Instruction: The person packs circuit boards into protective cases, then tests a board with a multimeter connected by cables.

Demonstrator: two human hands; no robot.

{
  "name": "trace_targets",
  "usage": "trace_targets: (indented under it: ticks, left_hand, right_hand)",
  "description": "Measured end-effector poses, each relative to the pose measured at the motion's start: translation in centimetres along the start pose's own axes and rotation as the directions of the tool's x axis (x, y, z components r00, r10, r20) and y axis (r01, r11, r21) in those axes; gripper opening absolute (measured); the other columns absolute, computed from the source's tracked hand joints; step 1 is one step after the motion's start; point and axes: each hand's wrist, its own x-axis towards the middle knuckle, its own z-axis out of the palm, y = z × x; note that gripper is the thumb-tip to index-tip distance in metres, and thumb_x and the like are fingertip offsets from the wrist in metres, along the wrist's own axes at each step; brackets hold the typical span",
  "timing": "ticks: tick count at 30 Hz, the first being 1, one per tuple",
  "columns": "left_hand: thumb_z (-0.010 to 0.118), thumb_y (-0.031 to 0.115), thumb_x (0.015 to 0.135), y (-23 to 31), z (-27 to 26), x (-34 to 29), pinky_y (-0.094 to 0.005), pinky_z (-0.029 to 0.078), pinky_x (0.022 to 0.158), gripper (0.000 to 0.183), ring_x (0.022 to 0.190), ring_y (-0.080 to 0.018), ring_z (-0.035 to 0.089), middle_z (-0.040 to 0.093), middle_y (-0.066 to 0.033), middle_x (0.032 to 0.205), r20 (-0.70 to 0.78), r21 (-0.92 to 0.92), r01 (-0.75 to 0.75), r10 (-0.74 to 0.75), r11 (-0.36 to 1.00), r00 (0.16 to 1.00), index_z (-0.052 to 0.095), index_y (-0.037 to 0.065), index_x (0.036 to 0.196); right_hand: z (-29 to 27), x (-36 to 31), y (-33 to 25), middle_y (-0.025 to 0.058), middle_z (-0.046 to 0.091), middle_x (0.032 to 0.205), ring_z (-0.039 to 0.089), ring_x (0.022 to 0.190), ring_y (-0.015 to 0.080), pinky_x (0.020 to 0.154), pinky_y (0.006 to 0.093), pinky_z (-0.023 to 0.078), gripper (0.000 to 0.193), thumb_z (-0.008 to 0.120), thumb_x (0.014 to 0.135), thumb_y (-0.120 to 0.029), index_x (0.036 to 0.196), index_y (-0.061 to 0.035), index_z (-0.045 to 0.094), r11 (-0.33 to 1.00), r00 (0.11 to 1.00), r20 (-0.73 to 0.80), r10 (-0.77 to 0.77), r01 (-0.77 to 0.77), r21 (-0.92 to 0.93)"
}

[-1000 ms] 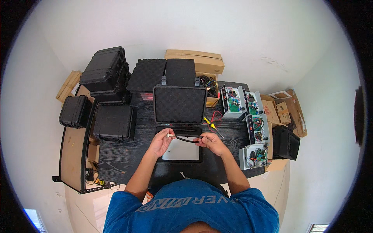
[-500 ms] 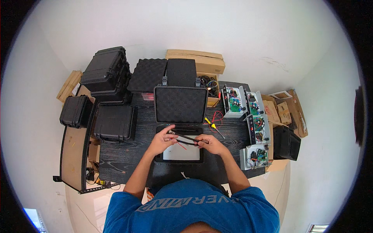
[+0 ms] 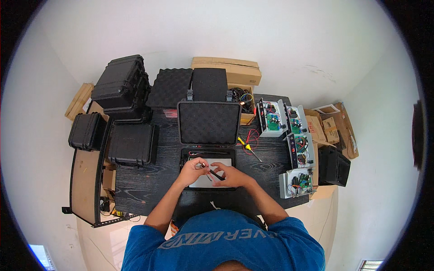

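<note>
A short black cable [image 3: 216, 174] runs between my two hands, with a metal-looking end near the left fingers. My left hand [image 3: 193, 172] pinches that end. Curled about the other part is my right hand [image 3: 233, 175], its thumb and fingers on the cable; its exact grip is partly hidden. Both hands are over an open black hard case [image 3: 182, 156], where a white flat panel [image 3: 199, 183] lies inside a dark foam border. The case's foam-lined lid [image 3: 209, 123] stands raised on the far side.
A yellow-handled screwdriver [image 3: 246, 145] and red test leads [image 3: 254, 134] lie right of the case. Open housings with green circuit boards [image 3: 274, 121] line the table's right. Black cases [image 3: 132, 143] stand at left; foam sheets [image 3: 172, 86] and a cardboard box [image 3: 226, 70] sit behind.
Both hands have come nearer to me and closer together, lower over the white panel. The cable, stretched sideways before, now slants between them. The thin red piece by the left hand no longer shows clearly.
</note>
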Motion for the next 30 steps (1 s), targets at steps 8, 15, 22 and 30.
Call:
trace_targets:
  ticks: [8, 15, 22, 30]
  left_hand:
    - [0.081, 0.007, 0.084, 3.4, -0.1, 1.6, -0.0237, 0.051, 0.063, 0.028, 0.065, -0.0056, 0.06, 0.071, -0.0027, 0.086, -0.146, 0.477, -0.192, 0.293, 0.858, 0.945, 0.072, 0.001, 0.11]
    - [0.08, 0.012, 0.083, 3.2, -2.7, 3.8, -0.0329, 0.055, 0.073, 0.034, 0.077, -0.0215, 0.067, 0.07, -0.0115, 0.095, -0.078, 0.763, -0.232, 0.442, 0.604, 0.894, 0.069, 0.003, 0.114]
    - [0.077, 0.015, 0.082, -0.8, -6.2, 3.9, -0.0434, 0.051, 0.098, 0.037, 0.115, -0.0328, 0.059, 0.063, -0.0114, 0.117, 0.106, 0.922, -0.248, 0.422, 0.297, 0.9, 0.068, 0.007, 0.117]
    - [0.076, 0.018, 0.083, -1.2, -5.8, 4.3, -0.0414, 0.053, 0.096, 0.031, 0.11, -0.0304, 0.061, 0.066, -0.0072, 0.109, 0.19, 0.937, -0.288, 0.402, 0.198, 0.896, 0.073, 0.007, 0.112]
  right_hand:
    - [1.3, 4.7, 2.1, 0.0135, 0.07, 0.11, 0.066, 0.099, 0.0182, 0.088, 0.0356, 0.052, 0.047, 0.067, 0.09, -0.016, 0.133, -0.0002, 0.056, 0.994, 0.997, -0.074, -0.032, 0.04, 0.1]
    - [0.0, 9.3, 5.0, 0.0191, 0.067, 0.117, 0.062, 0.111, 0.0413, 0.095, 0.0481, 0.051, 0.033, 0.058, 0.092, -0.008, 0.124, -0.0036, 0.063, 0.902, 0.95, -0.247, -0.192, 0.072, -0.426]
    - [1.5, 10.0, 4.6, 0.0135, 0.068, 0.107, 0.066, 0.104, 0.0346, 0.091, 0.0477, 0.053, 0.027, 0.064, 0.091, -0.011, 0.118, -0.0069, 0.067, 0.861, 0.929, -0.325, -0.18, -0.011, -0.508]
    - [1.8, 8.4, 6.0, 0.0097, 0.066, 0.099, 0.066, 0.098, 0.0294, 0.09, 0.0406, 0.053, 0.027, 0.071, 0.088, -0.017, 0.114, -0.0093, 0.068, 0.736, 0.846, -0.298, -0.442, 0.152, -0.66]
